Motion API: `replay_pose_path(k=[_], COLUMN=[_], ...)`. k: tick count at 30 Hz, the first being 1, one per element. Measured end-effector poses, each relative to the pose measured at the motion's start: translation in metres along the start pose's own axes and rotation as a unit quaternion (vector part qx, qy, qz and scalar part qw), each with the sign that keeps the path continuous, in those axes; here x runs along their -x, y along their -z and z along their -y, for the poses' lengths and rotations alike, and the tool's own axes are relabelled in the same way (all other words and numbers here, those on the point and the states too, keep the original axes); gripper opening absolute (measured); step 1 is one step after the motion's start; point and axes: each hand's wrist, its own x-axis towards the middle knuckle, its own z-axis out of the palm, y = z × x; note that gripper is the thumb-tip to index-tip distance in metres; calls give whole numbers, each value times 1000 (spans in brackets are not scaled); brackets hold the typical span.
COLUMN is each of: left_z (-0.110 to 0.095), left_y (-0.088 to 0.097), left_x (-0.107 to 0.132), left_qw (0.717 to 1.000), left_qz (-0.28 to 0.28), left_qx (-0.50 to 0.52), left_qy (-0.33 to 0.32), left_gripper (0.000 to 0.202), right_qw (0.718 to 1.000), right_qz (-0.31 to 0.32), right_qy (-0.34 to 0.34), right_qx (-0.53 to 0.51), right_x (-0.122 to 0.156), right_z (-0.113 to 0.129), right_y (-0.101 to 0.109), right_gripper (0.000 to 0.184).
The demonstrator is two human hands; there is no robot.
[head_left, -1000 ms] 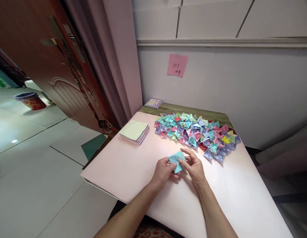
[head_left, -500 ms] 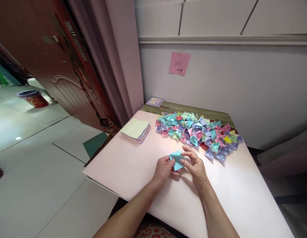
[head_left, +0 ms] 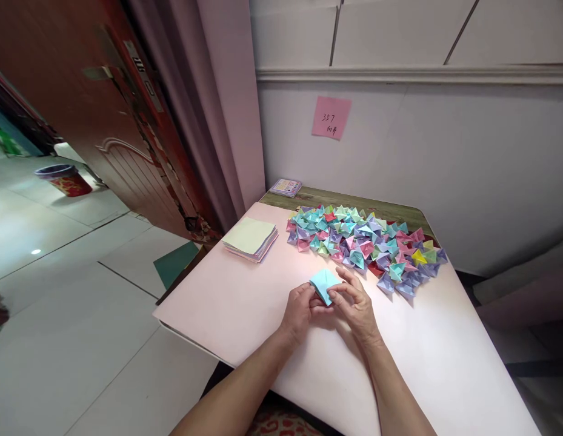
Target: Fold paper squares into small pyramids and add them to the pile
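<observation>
A light blue folded paper (head_left: pixel 324 284) is held between my two hands above the pale pink table surface (head_left: pixel 208 290). My left hand (head_left: pixel 300 312) grips its left and lower side, fingers tucked beneath. With thumb and fingertips, my right hand (head_left: pixel 355 307) pinches the paper's right edge. Just beyond the hands lies a pile of folded paper boats (head_left: pixel 349 230) in blue, purple, pink, green, yellow and red. To the left sits a stack of square paper sheets (head_left: pixel 250 235) with a pale yellow one on top.
A small stack of printed packets (head_left: pixel 285 187) lies at the table's back left corner. Behind the table, a pink note (head_left: pixel 331 118) is stuck to the wall. A brown door (head_left: pixel 126 133), a purple curtain (head_left: pixel 217 109) and a red bin (head_left: pixel 65 180) are on the left.
The blue paper, spread out wider with a raised flap before, now shows as a flatter, smaller square. My right fingers have closed in on its edge.
</observation>
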Motion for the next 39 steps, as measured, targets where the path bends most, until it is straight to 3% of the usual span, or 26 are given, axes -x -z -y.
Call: replay_pose_path(k=[5,9,17,22,27,30,33,36,39], left_z=[4,5,2,-2,3,5,1,-3,-4], left_y=[3,6,8,7,11,16,19,18,18], left_x=[-1,-2,-2,0,-5,-9,-10,-8,-8], left_qw=[999,997,996,988,981,980,986,993,991], left_qz=[-11,-34,11,28,-23,-58,-41,-6,-23], left_qx=[-42,-66,-81,-126,-157,-143,-124,-108,-123], left_qy=[-16,-13,-22,-80,-113,-127,-104,-48,-45], left_gripper=[39,38,34,20,17,31,42,32,28], right_qw=[1000,1000,1000,1000,994,986,979,975,973], right_qz=[11,1,2,7,31,37,36,41,69], right_qy=[19,24,8,-16,-78,-124,-161,-176,-176], right_qx=[5,-18,-15,-17,-71,-106,-122,-128,-133], right_x=[1,0,0,0,2,2,3,3,4], right_z=[0,-3,-4,-4,0,1,0,0,0], right_y=[0,0,1,1,-3,-6,-7,-7,-7], right_gripper=[13,18,36,29,25,27,31,34,35])
